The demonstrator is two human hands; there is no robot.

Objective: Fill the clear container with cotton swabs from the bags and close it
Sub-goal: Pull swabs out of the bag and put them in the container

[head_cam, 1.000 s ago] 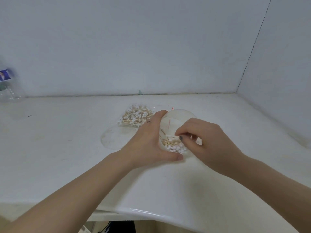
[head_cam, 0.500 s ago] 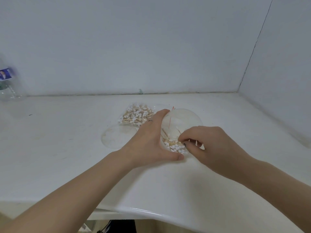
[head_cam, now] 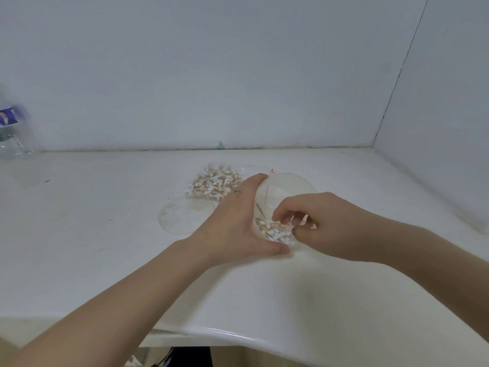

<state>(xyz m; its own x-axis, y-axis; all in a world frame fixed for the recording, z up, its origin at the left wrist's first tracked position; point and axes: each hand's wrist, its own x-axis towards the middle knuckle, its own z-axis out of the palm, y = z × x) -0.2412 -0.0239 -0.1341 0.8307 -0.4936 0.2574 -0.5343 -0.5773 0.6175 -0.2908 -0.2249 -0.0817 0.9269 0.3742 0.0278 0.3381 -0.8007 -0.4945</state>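
Left hand (head_cam: 232, 221) grips the container (head_cam: 285, 192), steadying it. Right hand (head_cam: 317, 221) pinches swabs (head_cam: 275, 231) inside. Lid (head_cam: 185, 215) lies left of the container.

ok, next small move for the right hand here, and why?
Probably let go of the swabs and draw the right hand out, then reach for the clear bag of cotton swabs behind. The left hand holds the round clear plastic container, which looks only partly filled, and the clear round lid lies on the white table.
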